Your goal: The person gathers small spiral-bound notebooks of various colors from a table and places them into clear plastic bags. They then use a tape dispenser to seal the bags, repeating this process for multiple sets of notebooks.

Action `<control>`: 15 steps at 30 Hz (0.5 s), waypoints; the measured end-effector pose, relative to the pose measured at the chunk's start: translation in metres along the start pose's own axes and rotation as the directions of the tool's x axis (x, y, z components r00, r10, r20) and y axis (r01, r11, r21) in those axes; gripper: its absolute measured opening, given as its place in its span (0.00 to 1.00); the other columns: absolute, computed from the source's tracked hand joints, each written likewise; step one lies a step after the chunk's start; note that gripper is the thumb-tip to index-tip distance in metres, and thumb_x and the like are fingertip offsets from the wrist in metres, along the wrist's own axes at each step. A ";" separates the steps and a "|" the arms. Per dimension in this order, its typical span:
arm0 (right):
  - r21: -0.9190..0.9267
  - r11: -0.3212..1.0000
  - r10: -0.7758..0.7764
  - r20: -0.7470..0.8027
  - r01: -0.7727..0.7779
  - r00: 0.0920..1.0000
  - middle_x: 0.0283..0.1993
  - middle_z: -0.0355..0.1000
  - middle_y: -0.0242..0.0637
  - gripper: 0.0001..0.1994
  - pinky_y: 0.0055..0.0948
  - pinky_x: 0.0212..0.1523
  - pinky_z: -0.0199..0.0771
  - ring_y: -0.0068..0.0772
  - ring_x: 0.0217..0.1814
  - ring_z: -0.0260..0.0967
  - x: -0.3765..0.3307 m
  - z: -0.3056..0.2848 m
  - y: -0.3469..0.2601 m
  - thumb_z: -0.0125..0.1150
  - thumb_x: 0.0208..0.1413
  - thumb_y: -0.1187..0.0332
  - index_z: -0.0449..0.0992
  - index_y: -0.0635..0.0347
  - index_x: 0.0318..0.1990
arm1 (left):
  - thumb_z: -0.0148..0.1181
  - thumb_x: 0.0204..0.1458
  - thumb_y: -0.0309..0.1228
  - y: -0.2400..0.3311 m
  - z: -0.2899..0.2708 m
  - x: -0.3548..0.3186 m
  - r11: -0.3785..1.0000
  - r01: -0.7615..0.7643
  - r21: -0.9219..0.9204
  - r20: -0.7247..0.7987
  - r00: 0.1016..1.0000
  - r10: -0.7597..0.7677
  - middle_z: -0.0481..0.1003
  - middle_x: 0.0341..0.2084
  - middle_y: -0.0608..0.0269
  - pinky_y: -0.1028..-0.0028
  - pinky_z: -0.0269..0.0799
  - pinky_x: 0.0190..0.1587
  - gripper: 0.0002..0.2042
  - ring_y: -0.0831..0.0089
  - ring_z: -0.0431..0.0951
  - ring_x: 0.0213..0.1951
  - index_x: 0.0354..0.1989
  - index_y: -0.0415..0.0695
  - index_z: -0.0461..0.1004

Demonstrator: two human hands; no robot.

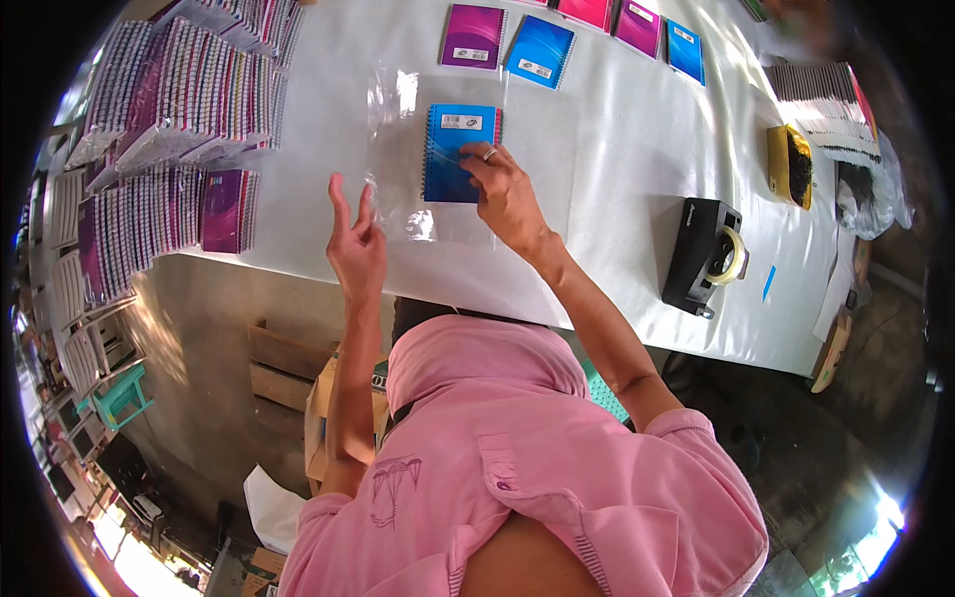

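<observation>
A blue spiral notebook (pixel 448 171) with a white label lies on a sheet of clear plastic film (pixel 403 224), and a thin pink edge shows along its right side. My right hand (pixel 509 199), wearing a ring, has its bent fingers pressed on the notebook's cover near the right edge. To the left, my left hand (pixel 358 249) is raised at the film's left edge, fingers stretched and apart, with nothing visible in them. Further up the table lie a purple notebook (pixel 473 30) and another blue notebook (pixel 540 48).
Tall stacks of spiral notebooks (pixel 199 95) fill the table's left side. At right stand a black tape dispenser (pixel 696 249), a yellow container (pixel 786 164) with dark contents and a notebook stack (pixel 826 104). A blue strip (pixel 769 283) lies near the table's front edge.
</observation>
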State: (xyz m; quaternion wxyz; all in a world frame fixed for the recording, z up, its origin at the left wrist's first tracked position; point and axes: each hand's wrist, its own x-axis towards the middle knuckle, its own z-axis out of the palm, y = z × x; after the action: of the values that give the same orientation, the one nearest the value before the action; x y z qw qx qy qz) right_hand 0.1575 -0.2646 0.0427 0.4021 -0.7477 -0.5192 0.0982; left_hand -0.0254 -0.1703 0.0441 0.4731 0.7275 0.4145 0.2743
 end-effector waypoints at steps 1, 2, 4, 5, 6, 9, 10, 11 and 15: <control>0.106 0.992 0.070 -0.011 -0.068 0.998 0.48 0.70 0.44 0.03 0.37 0.42 0.71 0.44 0.44 0.69 0.000 0.000 0.001 0.58 0.45 0.81 0.73 0.71 0.29 | 0.45 0.46 0.09 0.014 0.002 -0.003 0.997 -0.071 0.011 0.081 0.994 0.070 0.65 0.60 0.55 0.72 0.75 0.43 0.34 0.59 0.72 0.55 0.65 0.43 0.55; 0.184 0.975 0.121 0.012 -0.121 0.993 0.47 0.70 0.44 0.04 0.36 0.41 0.71 0.43 0.44 0.70 0.002 0.002 -0.001 0.59 0.46 0.80 0.74 0.72 0.31 | 0.45 0.46 0.08 0.024 0.003 -0.009 0.990 -0.139 0.028 0.150 0.980 0.133 0.66 0.59 0.56 0.73 0.76 0.41 0.34 0.60 0.72 0.55 0.65 0.43 0.55; 0.327 0.917 0.217 0.066 -0.227 0.974 0.47 0.70 0.43 0.07 0.32 0.39 0.72 0.41 0.42 0.72 0.013 0.004 -0.003 0.62 0.48 0.78 0.75 0.74 0.34 | 0.45 0.46 0.10 0.022 0.022 -0.016 0.871 -0.475 0.124 0.320 0.850 0.418 0.65 0.60 0.57 0.76 0.76 0.37 0.35 0.64 0.76 0.50 0.66 0.47 0.54; 0.355 0.874 0.310 0.118 -0.331 0.944 0.46 0.71 0.44 0.07 0.32 0.38 0.72 0.40 0.41 0.72 0.018 0.005 -0.008 0.63 0.48 0.78 0.75 0.74 0.33 | 0.46 0.46 0.10 0.020 0.026 -0.017 0.764 -0.628 0.146 0.412 0.741 0.530 0.65 0.60 0.58 0.77 0.76 0.35 0.36 0.66 0.78 0.47 0.67 0.49 0.53; 0.376 0.820 0.397 0.172 -0.432 0.902 0.45 0.71 0.45 0.07 0.32 0.38 0.72 0.39 0.40 0.72 0.023 0.005 -0.013 0.64 0.47 0.77 0.76 0.74 0.32 | 0.47 0.47 0.12 0.017 0.023 -0.018 0.776 -0.609 0.163 0.423 0.754 0.503 0.64 0.60 0.57 0.76 0.76 0.38 0.35 0.66 0.77 0.48 0.67 0.47 0.53; 0.307 0.815 0.489 0.093 -0.492 0.868 0.43 0.72 0.45 0.07 0.31 0.37 0.72 0.38 0.38 0.72 0.021 0.018 0.000 0.65 0.46 0.76 0.76 0.74 0.29 | 0.51 0.49 0.16 0.020 0.020 -0.011 0.807 -0.575 0.132 0.418 0.771 0.481 0.63 0.61 0.54 0.73 0.74 0.46 0.34 0.62 0.75 0.52 0.67 0.44 0.51; 0.262 0.844 0.477 0.035 -0.469 0.878 0.43 0.72 0.45 0.08 0.31 0.37 0.72 0.37 0.38 0.72 0.022 0.023 0.007 0.66 0.45 0.76 0.77 0.74 0.29 | 0.52 0.50 0.18 0.028 0.017 -0.002 0.817 -0.568 0.098 0.365 0.784 0.502 0.63 0.61 0.52 0.71 0.72 0.49 0.34 0.60 0.73 0.53 0.67 0.42 0.50; 0.260 0.824 0.511 0.045 -0.504 0.859 0.42 0.72 0.45 0.08 0.31 0.37 0.72 0.37 0.38 0.72 0.025 0.021 -0.001 0.67 0.45 0.76 0.77 0.74 0.28 | 0.54 0.50 0.20 0.033 0.012 0.006 0.829 -0.555 0.066 0.308 0.802 0.512 0.62 0.61 0.51 0.69 0.71 0.52 0.34 0.58 0.72 0.54 0.67 0.41 0.49; 0.223 0.803 0.564 0.017 -0.553 0.826 0.40 0.73 0.44 0.09 0.31 0.37 0.72 0.36 0.37 0.72 0.030 0.024 -0.013 0.69 0.43 0.75 0.77 0.75 0.27 | 0.55 0.52 0.25 0.051 0.040 0.056 0.985 -0.168 0.042 0.131 0.978 0.161 0.64 0.58 0.43 0.67 0.66 0.57 0.35 0.54 0.70 0.56 0.67 0.38 0.45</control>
State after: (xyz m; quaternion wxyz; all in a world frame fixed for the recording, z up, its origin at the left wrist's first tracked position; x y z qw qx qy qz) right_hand 0.1481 -0.2255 0.0444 0.4480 -0.8207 -0.2520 0.2495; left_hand 0.0517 -0.1509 0.0751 0.4550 0.7874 0.3289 0.2545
